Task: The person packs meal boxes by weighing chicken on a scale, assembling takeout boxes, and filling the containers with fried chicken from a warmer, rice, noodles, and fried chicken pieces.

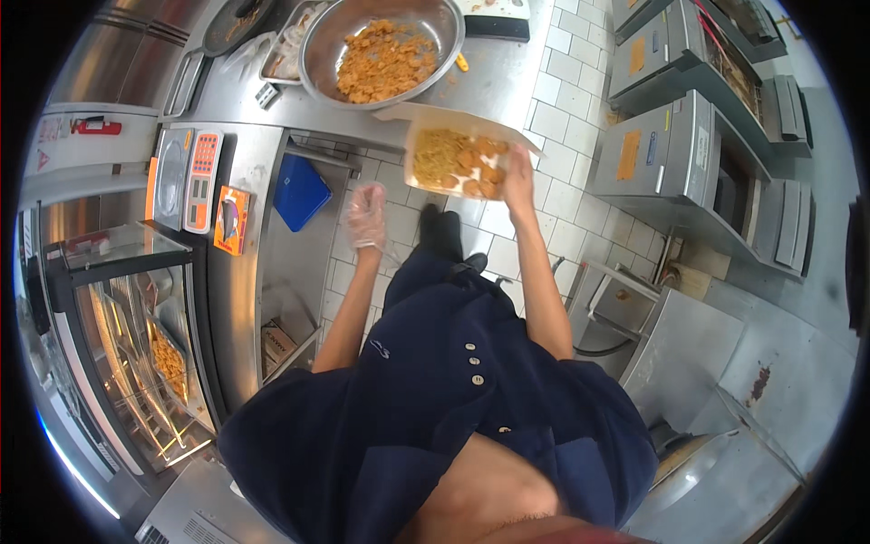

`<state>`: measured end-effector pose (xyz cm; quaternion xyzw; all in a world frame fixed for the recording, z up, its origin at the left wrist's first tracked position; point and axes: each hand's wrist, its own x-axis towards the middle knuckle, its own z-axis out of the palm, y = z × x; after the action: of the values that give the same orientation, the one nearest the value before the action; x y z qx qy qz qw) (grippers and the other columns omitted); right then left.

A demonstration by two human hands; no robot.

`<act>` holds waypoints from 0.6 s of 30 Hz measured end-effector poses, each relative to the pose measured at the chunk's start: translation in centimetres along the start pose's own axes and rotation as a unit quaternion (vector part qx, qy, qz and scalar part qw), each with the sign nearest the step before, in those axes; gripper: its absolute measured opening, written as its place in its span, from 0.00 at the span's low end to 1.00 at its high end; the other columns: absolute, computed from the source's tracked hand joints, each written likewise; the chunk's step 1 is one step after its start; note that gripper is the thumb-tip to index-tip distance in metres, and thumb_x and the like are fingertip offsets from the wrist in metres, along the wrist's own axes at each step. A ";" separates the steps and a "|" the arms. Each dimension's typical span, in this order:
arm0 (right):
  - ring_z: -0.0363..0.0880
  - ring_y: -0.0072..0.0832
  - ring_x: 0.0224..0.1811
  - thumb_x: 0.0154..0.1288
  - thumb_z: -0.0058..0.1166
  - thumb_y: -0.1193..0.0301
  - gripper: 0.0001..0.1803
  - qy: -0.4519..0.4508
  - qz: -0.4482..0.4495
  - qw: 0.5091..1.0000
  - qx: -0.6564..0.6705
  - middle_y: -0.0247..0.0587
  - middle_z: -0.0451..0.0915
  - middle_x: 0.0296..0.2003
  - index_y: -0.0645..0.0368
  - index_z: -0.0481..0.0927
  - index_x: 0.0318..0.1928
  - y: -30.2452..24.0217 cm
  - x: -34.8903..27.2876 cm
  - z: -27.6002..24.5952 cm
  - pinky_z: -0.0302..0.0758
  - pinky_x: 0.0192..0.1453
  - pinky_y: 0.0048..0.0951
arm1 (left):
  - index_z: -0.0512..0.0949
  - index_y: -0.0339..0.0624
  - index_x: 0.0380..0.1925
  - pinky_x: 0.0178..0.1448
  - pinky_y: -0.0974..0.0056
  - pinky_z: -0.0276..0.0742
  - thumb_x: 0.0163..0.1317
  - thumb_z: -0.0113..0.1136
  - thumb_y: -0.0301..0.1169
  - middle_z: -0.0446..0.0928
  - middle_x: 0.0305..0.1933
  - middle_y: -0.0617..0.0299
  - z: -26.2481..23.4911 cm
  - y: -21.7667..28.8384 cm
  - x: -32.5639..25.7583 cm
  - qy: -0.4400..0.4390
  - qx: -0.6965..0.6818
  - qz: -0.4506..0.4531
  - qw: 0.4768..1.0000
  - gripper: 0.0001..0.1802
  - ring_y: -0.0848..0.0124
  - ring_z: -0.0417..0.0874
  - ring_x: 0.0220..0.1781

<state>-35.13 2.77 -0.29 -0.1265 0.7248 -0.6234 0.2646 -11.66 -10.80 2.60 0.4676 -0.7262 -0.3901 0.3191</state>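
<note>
My right hand (519, 184) grips the right side of an open paper takeout box (501, 136), bare fingers along its wall. In the box, shredded yellow food (440, 156) fills the left part, and browned breaded pieces (489, 170) lie loosely on the right. The box is held in the air in front of the steel counter, its flap spread toward the big bowl. My left hand (367, 213), in a clear plastic glove, hangs left of the box. It holds nothing, and its fingers look loosely extended. A large steel bowl (313, 63) of orange-brown food pieces stands on the counter.
An orange-and-white weighing scale (204, 172) and an orange box (232, 220) sit on the left counter. Below is a blue folder-like item (302, 192). A glass warming cabinet (136, 317) stands at left, steel kitchen machines (652, 150) at right. White tiles (562, 136) cover the floor.
</note>
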 end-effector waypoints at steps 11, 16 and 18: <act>0.54 0.41 0.75 0.79 0.31 0.49 0.37 0.257 0.145 0.949 -0.111 0.55 0.59 0.72 0.71 0.59 0.70 1.1 1.3 -25.9 0.48 0.77 0.34 | 0.81 0.40 0.34 0.39 0.66 0.77 0.72 0.52 0.40 0.82 0.27 0.61 29.6 7.7 2.5 -0.253 -0.127 -0.075 0.956 0.15 0.75 0.82 0.30; 0.55 0.41 0.75 0.79 0.32 0.51 0.37 0.368 0.181 0.911 -0.029 0.57 0.59 0.71 0.73 0.57 0.70 1.4 2.2 -32.6 0.50 0.77 0.35 | 0.80 0.39 0.36 0.40 0.67 0.75 0.71 0.53 0.43 0.81 0.29 0.63 41.4 13.5 9.5 -0.394 -0.164 -0.012 0.904 0.18 0.78 0.81 0.33; 0.57 0.41 0.74 0.79 0.32 0.51 0.36 0.412 0.208 0.886 -0.037 0.56 0.60 0.71 0.72 0.57 0.70 1.8 3.9 -33.3 0.52 0.76 0.34 | 0.81 0.39 0.37 0.41 0.68 0.76 0.71 0.53 0.44 0.82 0.30 0.63 44.3 16.8 13.3 -0.428 -0.119 0.010 0.896 0.18 0.77 0.82 0.34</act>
<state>-56.12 28.96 -0.14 0.2859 0.8009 -0.5227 0.0605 -60.34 -6.88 -3.36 0.2065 -0.7454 -0.6329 0.0351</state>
